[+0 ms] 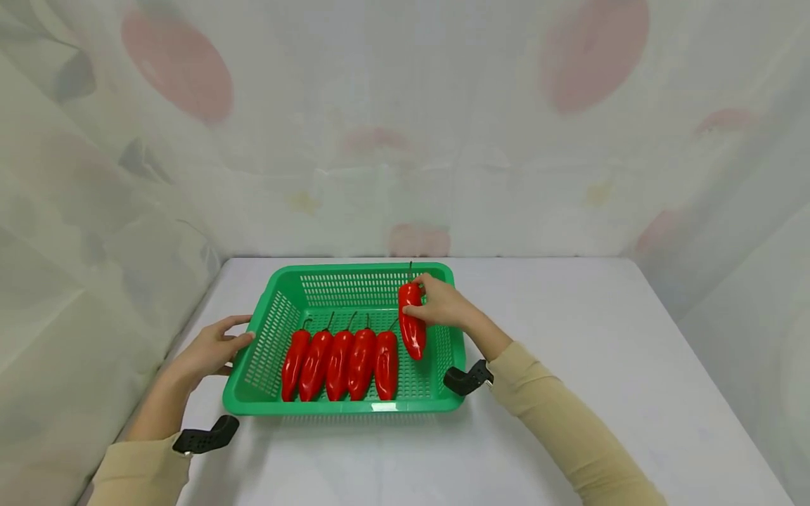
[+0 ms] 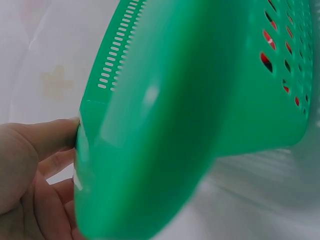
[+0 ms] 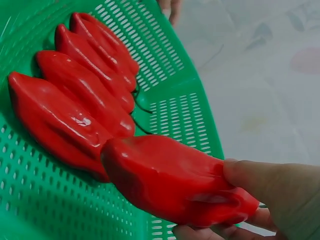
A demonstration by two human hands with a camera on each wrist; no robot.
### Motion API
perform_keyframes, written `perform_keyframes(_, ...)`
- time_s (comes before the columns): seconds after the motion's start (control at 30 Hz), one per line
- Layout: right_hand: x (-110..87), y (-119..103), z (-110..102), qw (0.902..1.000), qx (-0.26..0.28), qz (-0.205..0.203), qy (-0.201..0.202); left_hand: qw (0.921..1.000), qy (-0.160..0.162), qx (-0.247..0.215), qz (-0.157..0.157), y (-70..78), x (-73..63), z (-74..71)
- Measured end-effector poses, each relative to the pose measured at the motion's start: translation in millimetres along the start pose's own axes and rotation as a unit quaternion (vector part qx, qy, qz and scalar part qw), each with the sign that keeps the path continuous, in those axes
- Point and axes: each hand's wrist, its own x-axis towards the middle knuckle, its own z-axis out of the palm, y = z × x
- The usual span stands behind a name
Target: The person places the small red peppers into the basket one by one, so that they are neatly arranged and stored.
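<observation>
A green plastic basket (image 1: 405,407) with slotted walls stands on the white table. Near its right end, my right hand (image 1: 441,302) pinches a glossy red chili pepper (image 1: 414,337) by its upper part, thumb on one side and fingers on the other. The pepper's thin stem points up and its tip down. Several like red peppers (image 1: 339,360) lie side by side in the basket, stems toward the back. At the basket's left side, my left hand (image 1: 211,348) holds the rim (image 2: 82,145), thumb tip against its edge and the other fingers partly hidden behind it.
White table surface (image 1: 607,379) extends to the right and in front of the basket. A pale patterned sheet (image 1: 405,169) hangs behind and on both sides. Black straps with camera mounts (image 1: 467,379) sit on both wrists, the right one close over the basket's right rim.
</observation>
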Motion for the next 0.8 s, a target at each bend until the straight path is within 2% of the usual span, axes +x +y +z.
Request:
perform_keyframes(0.1,4.6,1,4,0.9997,-0.022,0.004,-0.006,1.0,-0.001,-0.001,0.002,-0.3,0.4,-0.3)
perform_keyframes(0.27,9.7,1,12,0.9987,0.013,0.03,-0.04,1.0,-0.004,-0.004,0.001,-1.2,1.0,-0.3)
perform_keyframes(0.4,12.5,0,18,0.9969,0.017,0.042,-0.064,1.0,-0.005,-0.005,0.0,-1.7,1.0,-0.5)
perform_keyframes(0.6,17.7,1,26,0.9958,-0.005,0.05,-0.076,1.0,-0.005,-0.003,0.002,-1.4,1.5,-0.6)
perform_keyframes(0.8,19.6,4,33,0.9944,-0.017,0.081,-0.066,1.0,-0.004,0.002,0.0,-0.7,1.4,-0.5)
